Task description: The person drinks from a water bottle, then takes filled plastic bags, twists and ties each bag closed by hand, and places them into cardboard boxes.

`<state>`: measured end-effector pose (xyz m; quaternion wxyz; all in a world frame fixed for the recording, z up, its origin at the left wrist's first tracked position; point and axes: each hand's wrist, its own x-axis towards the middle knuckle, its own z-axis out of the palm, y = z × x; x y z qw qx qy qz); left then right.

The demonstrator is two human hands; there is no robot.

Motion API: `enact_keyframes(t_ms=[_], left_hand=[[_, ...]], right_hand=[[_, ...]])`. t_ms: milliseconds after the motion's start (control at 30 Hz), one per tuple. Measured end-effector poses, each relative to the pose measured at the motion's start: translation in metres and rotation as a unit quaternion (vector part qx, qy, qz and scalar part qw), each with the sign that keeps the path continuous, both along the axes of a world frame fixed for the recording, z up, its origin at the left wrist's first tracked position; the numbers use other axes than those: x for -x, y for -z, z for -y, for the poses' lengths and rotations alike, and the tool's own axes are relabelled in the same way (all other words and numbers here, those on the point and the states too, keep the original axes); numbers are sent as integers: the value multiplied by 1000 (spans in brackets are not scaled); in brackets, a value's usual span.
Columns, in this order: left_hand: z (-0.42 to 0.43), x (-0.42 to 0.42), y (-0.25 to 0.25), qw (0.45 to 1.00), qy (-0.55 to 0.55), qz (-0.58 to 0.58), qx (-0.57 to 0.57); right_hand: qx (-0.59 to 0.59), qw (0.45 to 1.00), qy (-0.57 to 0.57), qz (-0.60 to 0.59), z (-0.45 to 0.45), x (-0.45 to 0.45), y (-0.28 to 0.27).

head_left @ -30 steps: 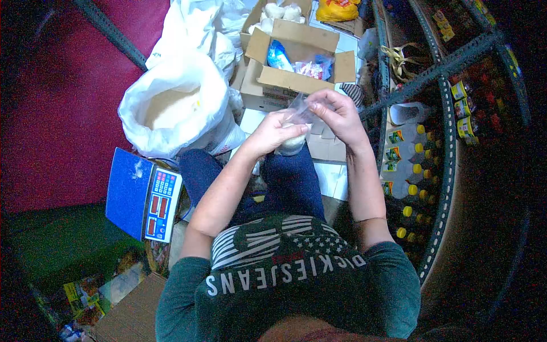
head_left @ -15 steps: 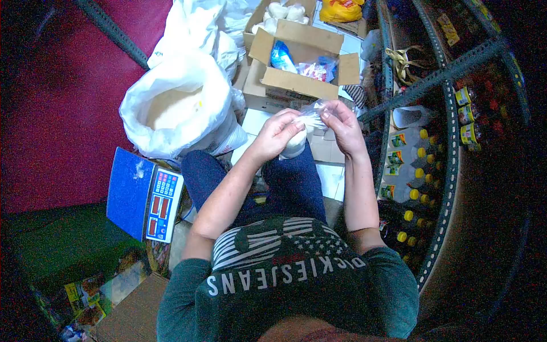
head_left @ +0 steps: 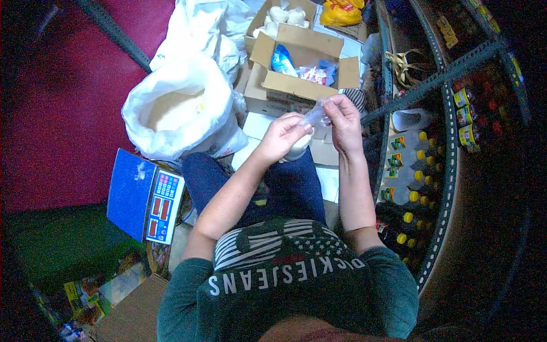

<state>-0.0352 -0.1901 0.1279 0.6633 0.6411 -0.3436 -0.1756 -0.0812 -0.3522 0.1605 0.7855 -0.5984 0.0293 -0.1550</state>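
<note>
A small clear plastic bag [head_left: 298, 149] with white contents hangs above my lap, between my knees. My left hand [head_left: 283, 137] pinches the bag's neck just above the filled part, fingers closed. With my right hand [head_left: 344, 121] I grip the top end of the bag, and the stretched, twisted plastic runs between the two hands. Part of the filled bag is hidden behind my left hand. To the left stands a big open white sack [head_left: 137, 105], with pale grainy stuff [head_left: 174, 111] inside.
A blue digital scale [head_left: 130, 194] sits at my left. Ahead, an open cardboard box [head_left: 296, 85] holds blue and clear plastic packs; another box behind it [head_left: 313, 8] holds white filled bags. Metal shelving on the right carries yellow-capped bottles [head_left: 401, 162] and jars [head_left: 466, 117].
The plastic at the top of the bag has gone from loosely spread to a tighter, stretched twist. My right hand has risen slightly; my left keeps its grip on the neck.
</note>
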Motion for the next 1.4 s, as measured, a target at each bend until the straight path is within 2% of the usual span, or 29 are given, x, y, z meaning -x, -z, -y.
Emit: enact_keyframes(t_ms=[100, 200, 400, 533, 600, 667, 733, 800, 833, 900, 967, 1033, 1067, 1100, 1133, 1167, 1200, 1400], left_hand=[[-6, 1, 3, 999, -10, -44, 31], [-12, 2, 8, 998, -8, -48, 30], [-12, 0, 6, 995, -32, 89, -11], [-14, 9, -1, 996, -58, 72, 10], [-17, 13, -4, 994, -80, 70, 24], [-24, 17, -30, 994, -85, 21, 58], [-32, 21, -65, 992, -75, 11, 103], [-39, 25, -94, 985, -49, 42, 157], [-41, 26, -99, 982, -31, 25, 187], [-43, 25, -100, 970, 13, -16, 243], [-46, 23, -98, 952, 42, -68, 295], [-48, 23, -99, 947, -3, -96, 306], [-49, 24, -99, 943, -30, -110, 313], [-53, 21, -95, 940, -59, -171, 291], [-53, 18, -93, 928, -81, -193, 308], [-52, 14, -91, 915, -103, -214, 326], [-51, 10, -89, 901, -123, -235, 344], [-43, 7, -88, 877, -125, -250, 391]], right_hand=[[-135, 990, 38, -10, 0, -4, 27], [-171, 984, 39, -5, -3, -1, 35], [-152, 988, 28, -10, 0, -3, 27], [-167, 986, -14, 21, 5, 2, 30], [-215, 976, -32, 24, 12, 5, 31], [-253, 964, -75, -10, 13, 9, 37], [-280, 946, -144, -78, 2, 15, 51], [-403, 879, -208, -147, -28, 28, 59], [-339, 908, -215, -118, -56, 40, 27], [-322, 913, -230, -102, -77, 50, -6], [-417, 865, -247, -131, -76, 52, -5], [-505, 808, -261, -156, -72, 53, -5], [-428, 866, -225, -126, -68, 54, -5], [-338, 918, -181, -103, -63, 55, -5], [-248, 956, -129, -90, -59, 56, -5], [-130, 987, -91, -30, -50, 59, -7], [-9, 998, -50, 33, -47, 61, -9], [175, 967, 83, 167, -56, 56, 26]])
